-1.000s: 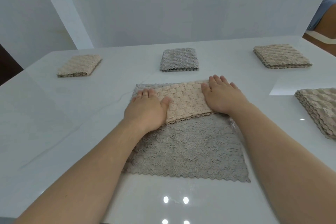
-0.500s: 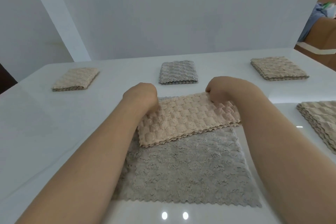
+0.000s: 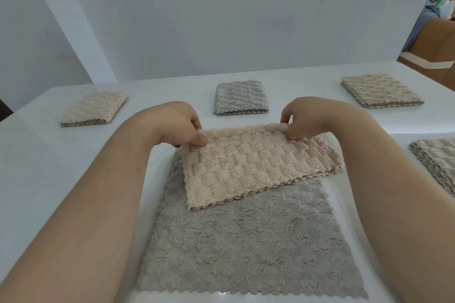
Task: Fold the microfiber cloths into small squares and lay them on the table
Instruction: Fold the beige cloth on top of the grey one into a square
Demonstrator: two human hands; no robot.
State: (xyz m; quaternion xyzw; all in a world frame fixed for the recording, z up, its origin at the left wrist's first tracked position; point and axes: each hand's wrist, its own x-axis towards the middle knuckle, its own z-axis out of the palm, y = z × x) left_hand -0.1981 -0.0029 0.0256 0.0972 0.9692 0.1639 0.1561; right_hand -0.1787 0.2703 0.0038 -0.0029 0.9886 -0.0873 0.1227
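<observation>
A beige microfiber cloth, folded in half, is lifted at its far edge above a flat grey cloth spread on the white table. My left hand pinches the beige cloth's far left corner. My right hand pinches its far right corner. The near edge of the beige cloth rests on the grey one. Three folded squares lie further back: a beige one at the left, a grey one in the middle, a beige one at the right.
A stack of beige cloths sits at the right edge of the table. A white wall stands behind the table. A brown box and some fabric show past the table's far right corner.
My hands went from pressing flat on the folded beige cloth to pinching its far corners and lifting that edge. The view has tilted and moved closer.
</observation>
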